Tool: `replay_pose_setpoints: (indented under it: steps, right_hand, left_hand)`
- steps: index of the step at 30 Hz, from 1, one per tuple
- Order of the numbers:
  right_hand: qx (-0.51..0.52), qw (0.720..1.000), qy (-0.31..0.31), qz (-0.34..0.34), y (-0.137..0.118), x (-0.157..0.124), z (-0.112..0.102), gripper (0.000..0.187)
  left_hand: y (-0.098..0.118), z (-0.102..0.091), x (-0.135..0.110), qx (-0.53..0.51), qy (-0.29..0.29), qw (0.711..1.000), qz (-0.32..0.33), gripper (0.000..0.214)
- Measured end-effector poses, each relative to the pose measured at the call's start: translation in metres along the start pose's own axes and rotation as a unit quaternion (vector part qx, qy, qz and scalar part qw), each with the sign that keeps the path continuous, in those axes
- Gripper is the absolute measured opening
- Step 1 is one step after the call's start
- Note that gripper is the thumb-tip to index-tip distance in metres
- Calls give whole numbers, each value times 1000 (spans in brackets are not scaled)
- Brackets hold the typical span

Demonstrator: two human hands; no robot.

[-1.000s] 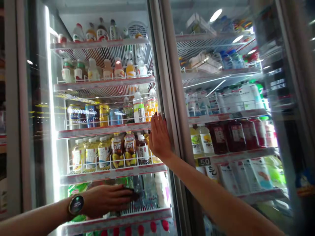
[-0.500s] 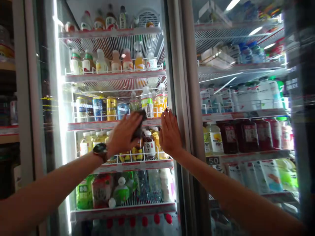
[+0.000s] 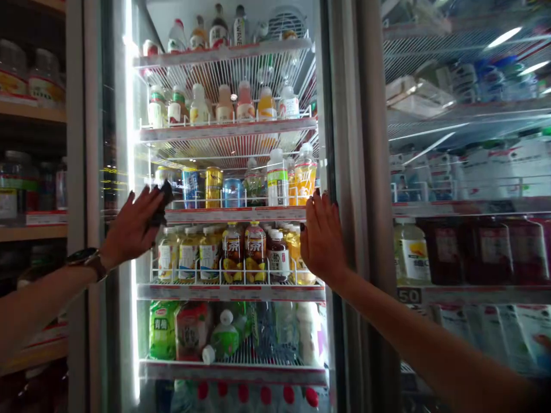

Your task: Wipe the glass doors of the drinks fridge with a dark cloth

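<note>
My left hand (image 3: 134, 226), a watch (image 3: 84, 258) on its wrist, presses a dark grey cloth (image 3: 162, 203) against the glass near the left side of the lit drinks fridge (image 3: 230, 215). Part of the cloth is hidden under the palm and fingers. With fingers stretched upward and nothing held, my right hand (image 3: 323, 238) lies flat on the door glass beside the metal frame (image 3: 361, 172). Behind the glass, tea bottles (image 3: 255, 252) and a yellow can (image 3: 213, 187) stand on the shelves.
A second fridge section on the right holds bottles of dark red drink (image 3: 484, 252) behind glass. Shelves with jars (image 3: 45, 77) stand at the far left. Inside the middle fridge, a green-labelled bottle (image 3: 226, 338) lies on the lower rack.
My left hand has swept the cloth leftward across the glass, from the middle to the left side. My right hand stays by the door frame. The view has turned slightly left.
</note>
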State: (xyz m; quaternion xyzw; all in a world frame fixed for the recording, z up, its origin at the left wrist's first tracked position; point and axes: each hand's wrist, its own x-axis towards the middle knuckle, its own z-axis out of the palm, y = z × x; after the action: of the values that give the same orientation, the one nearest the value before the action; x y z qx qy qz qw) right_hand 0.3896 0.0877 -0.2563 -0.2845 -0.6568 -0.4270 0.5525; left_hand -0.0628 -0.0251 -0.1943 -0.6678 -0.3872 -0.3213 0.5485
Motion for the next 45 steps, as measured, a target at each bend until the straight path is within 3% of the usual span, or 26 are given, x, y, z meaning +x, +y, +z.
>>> replay_pose_setpoints:
  steps: [3,6,9,11,12,14,17,20,22,23,25,28,31,34,35,37,40,42,45]
  right_hand:
    - [-12,1000,3,-2,1,-1,1,84]
    - [-23,1000,2,-5,2,-2,1,82]
    - [-30,1000,-2,-8,5,-2,1,80]
    - [-29,1000,-6,-10,7,-3,1,80]
    - [-27,1000,-9,-11,7,-3,1,80]
    - [-18,1000,-14,-11,8,-3,1,80]
    - [-5,1000,-17,-4,7,-4,2,81]
    - [-3,1000,-9,2,5,-4,3,82]
    - [-8,1000,2,-1,5,-4,4,81]
    - [-12,1000,6,-4,5,-4,4,81]
    - [-21,1000,8,-6,6,-4,4,80]
    - [-27,1000,-4,1,7,-4,4,81]
    - [-25,1000,-15,7,7,-3,2,81]
    - [-20,999,-27,13,7,-3,1,79]
    - [-16,999,-30,15,7,-4,1,79]
    - [-8,999,-31,18,6,-5,0,78]
    - [0,999,-31,17,5,-7,0,79]
    - [1,1000,-29,10,3,-8,0,81]
    - [-2,1000,-15,9,2,-9,1,81]
  left_hand:
    - [27,14,50,10,66,991,-119,70]
    - [100,38,75,-25,62,994,-85,72]
    - [180,56,58,-60,-10,997,56,76]
    - [211,62,24,-76,-71,982,157,77]
    - [215,62,3,-82,-100,971,200,78]
    - [197,55,-41,-94,-148,951,255,79]
    - [124,33,-82,-92,-164,957,220,78]
    - [51,8,-66,-47,-100,992,62,72]
    - [29,2,-27,-20,-39,998,-41,73]
    - [29,4,-3,-12,-10,997,-80,73]
    - [49,15,42,-7,37,991,-130,72]
    - [117,40,82,-21,50,993,-109,72]
    - [193,57,72,-36,-8,999,20,73]
    - [235,64,18,-37,-89,982,161,78]
    - [235,64,-5,-38,-113,973,196,80]
    - [217,60,-48,-45,-145,959,240,81]
    - [155,43,-87,-51,-149,959,238,78]
    - [111,28,-84,-27,-124,975,184,75]
    - [74,15,-40,25,-45,998,45,71]
